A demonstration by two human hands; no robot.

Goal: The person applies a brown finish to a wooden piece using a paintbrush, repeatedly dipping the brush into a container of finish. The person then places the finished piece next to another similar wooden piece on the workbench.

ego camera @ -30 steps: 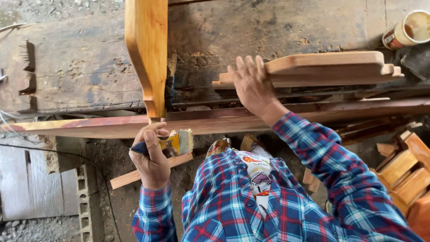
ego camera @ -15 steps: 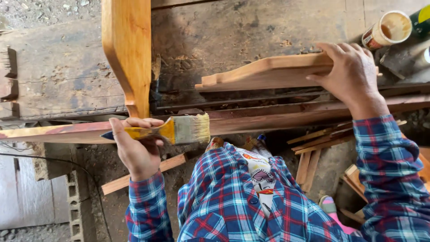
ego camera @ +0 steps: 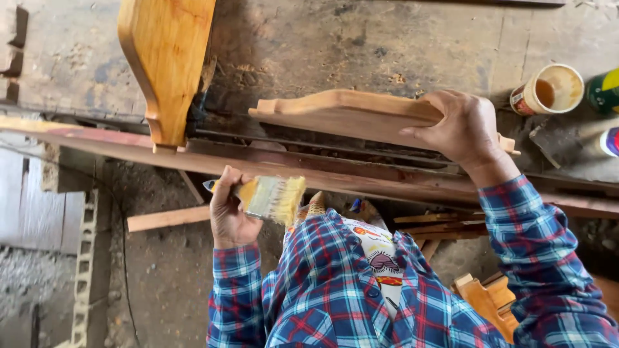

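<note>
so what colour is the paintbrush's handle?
Yellow with a blue tip, on the flat paintbrush; head view.

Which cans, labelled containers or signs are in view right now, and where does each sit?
Open can: on the workbench, far right, just beyond the right hand; round, cream rim, red-and-white label, brownish liquid inside.
Green container: at the right edge beside the can; mostly cut off.
Third container: right edge, below the green one; white with purple and red; partly cut off.
No signs or screens.

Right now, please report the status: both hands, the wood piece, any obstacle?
Left hand holds paintbrush, off the wood. Right hand grips unvarnished shaped wood piece on workbench. Varnished piece to its left, open tin to its right; both apart from it.
</note>
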